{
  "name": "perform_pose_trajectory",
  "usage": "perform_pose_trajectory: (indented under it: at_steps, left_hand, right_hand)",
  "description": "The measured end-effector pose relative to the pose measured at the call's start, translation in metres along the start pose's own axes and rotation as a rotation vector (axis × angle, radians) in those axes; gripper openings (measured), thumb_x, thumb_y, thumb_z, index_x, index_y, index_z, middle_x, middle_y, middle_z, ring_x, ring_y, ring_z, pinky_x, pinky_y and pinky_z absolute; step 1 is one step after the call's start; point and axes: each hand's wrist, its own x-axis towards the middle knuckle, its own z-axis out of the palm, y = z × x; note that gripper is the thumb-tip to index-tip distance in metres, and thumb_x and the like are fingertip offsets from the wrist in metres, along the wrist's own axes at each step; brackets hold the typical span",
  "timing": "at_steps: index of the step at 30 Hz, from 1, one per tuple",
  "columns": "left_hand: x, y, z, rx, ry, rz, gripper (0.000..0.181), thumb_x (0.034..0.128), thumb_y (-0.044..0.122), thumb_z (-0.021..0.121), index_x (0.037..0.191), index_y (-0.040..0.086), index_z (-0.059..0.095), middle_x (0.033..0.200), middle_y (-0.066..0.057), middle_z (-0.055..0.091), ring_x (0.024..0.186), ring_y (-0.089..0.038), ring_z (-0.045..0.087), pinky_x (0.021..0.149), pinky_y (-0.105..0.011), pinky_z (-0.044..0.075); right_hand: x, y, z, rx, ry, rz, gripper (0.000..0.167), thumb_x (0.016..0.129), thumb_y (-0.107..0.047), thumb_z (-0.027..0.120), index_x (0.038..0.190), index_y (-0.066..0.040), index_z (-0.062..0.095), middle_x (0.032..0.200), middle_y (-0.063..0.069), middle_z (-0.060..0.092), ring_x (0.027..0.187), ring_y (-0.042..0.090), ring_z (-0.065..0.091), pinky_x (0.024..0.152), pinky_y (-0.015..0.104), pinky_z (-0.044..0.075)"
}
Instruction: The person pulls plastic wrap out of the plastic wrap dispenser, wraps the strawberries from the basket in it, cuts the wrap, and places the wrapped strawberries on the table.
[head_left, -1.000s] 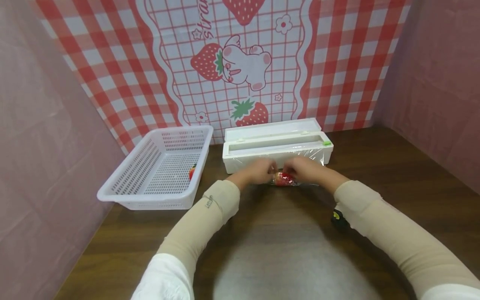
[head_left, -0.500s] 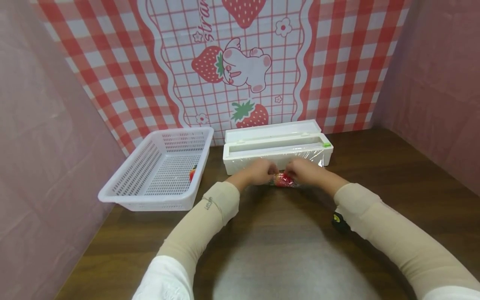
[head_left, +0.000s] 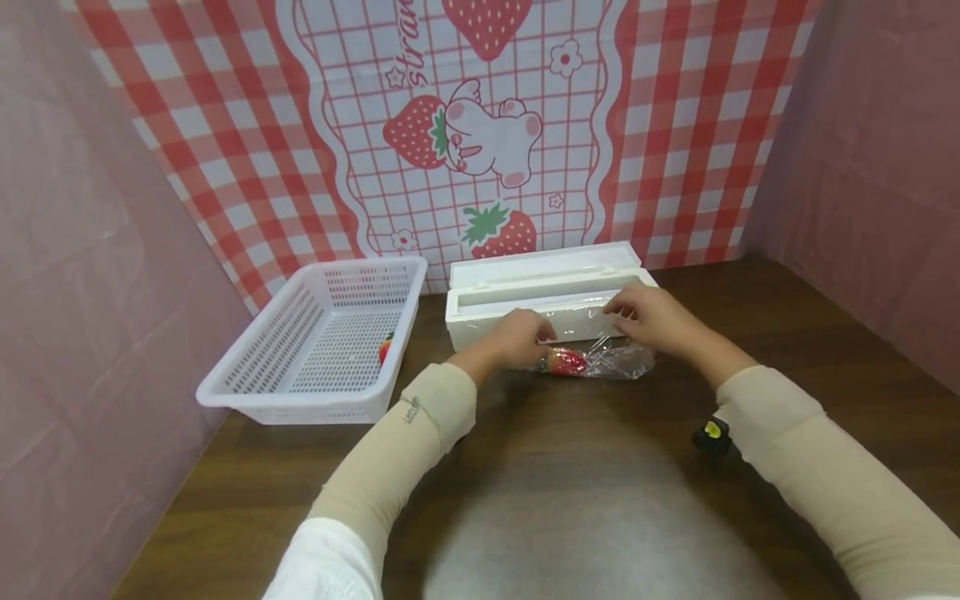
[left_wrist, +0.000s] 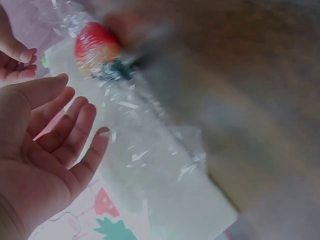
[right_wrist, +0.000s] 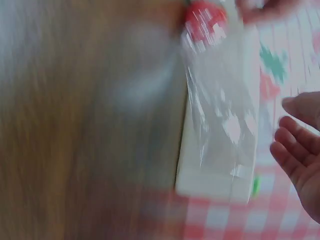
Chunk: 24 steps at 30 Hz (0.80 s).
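A red strawberry (head_left: 567, 362) with a green leafy top lies on the table under clear plastic wrap (head_left: 622, 363), in front of a long white cling film box (head_left: 540, 325). In the left wrist view, wrap runs from the strawberry (left_wrist: 95, 45) over the box's front. My left hand (head_left: 517, 340) is just left of the strawberry, its fingers loosely bent with nothing gripped; the little finger is close to the film, and contact is unclear. My right hand (head_left: 660, 318) hovers at the box's right end, fingers relaxed and holding nothing in the right wrist view.
A white perforated basket (head_left: 300, 398) stands at the left, with another strawberry (head_left: 386, 348) inside by its right wall. The box's lid (head_left: 547, 258) is raised against the checked backdrop cloth. A small black item with a yellow mark (head_left: 712, 435) shows at my right wrist.
My right hand has left the strawberry and moved right and back toward the box's end, uncovering crumpled wrap on the table. My left hand has barely moved.
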Motion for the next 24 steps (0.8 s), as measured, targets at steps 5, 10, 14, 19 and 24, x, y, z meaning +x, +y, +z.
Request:
perform_pose_trajectory:
  at_steps: [5, 10, 14, 19, 24]
  left_hand:
    - [0.009, 0.005, -0.019, 0.012, 0.065, 0.022, 0.026, 0.0905, 0.017, 0.068, 0.114, 0.007, 0.071, 0.11, -0.006, 0.07, 0.103, -0.02, 0.062, 0.092, -0.029, 0.048]
    - [0.029, 0.011, -0.03, -0.069, 0.105, 0.04, 0.026, 0.0889, 0.016, 0.071, 0.113, 0.007, 0.071, 0.11, -0.007, 0.07, 0.101, -0.019, 0.064, 0.09, -0.024, 0.048]
    - [0.047, 0.02, -0.03, -0.126, 0.105, 0.036, 0.027, 0.0879, 0.018, 0.072, 0.112, 0.007, 0.072, 0.108, -0.007, 0.07, 0.099, -0.017, 0.065, 0.086, -0.019, 0.047]
    - [0.066, 0.034, -0.026, -0.128, 0.119, 0.041, 0.025, 0.0874, 0.018, 0.072, 0.11, 0.008, 0.073, 0.106, -0.005, 0.071, 0.098, -0.014, 0.064, 0.083, -0.015, 0.045]
    - [0.079, 0.046, -0.023, -0.126, 0.128, 0.058, 0.025, 0.0875, 0.019, 0.072, 0.111, 0.009, 0.073, 0.105, -0.004, 0.071, 0.098, -0.012, 0.064, 0.083, -0.014, 0.044]
  right_hand:
    - [-0.015, 0.038, -0.018, 0.071, 0.137, 0.261, 0.032, 0.084, -0.004, 0.072, 0.111, 0.012, 0.063, 0.103, 0.03, 0.061, 0.094, 0.042, 0.059, 0.082, 0.056, 0.048]
    - [-0.02, 0.065, -0.018, 0.207, 0.058, 0.461, 0.062, 0.086, -0.027, 0.075, 0.13, 0.009, 0.053, 0.129, 0.035, 0.052, 0.113, 0.045, 0.052, 0.095, 0.059, 0.042]
    - [-0.019, 0.076, -0.012, 0.347, 0.044, 0.525, 0.069, 0.084, -0.031, 0.077, 0.136, 0.005, 0.05, 0.136, 0.03, 0.049, 0.106, 0.027, 0.059, 0.088, 0.04, 0.052]
    - [-0.015, 0.082, -0.007, 0.529, 0.036, 0.515, 0.069, 0.085, -0.024, 0.078, 0.139, 0.005, 0.047, 0.134, 0.029, 0.05, 0.083, -0.001, 0.062, 0.072, 0.028, 0.057]
    - [-0.014, 0.085, -0.004, 0.585, 0.043, 0.517, 0.061, 0.085, -0.014, 0.077, 0.133, 0.01, 0.05, 0.12, 0.025, 0.059, 0.077, 0.004, 0.064, 0.071, 0.037, 0.059]
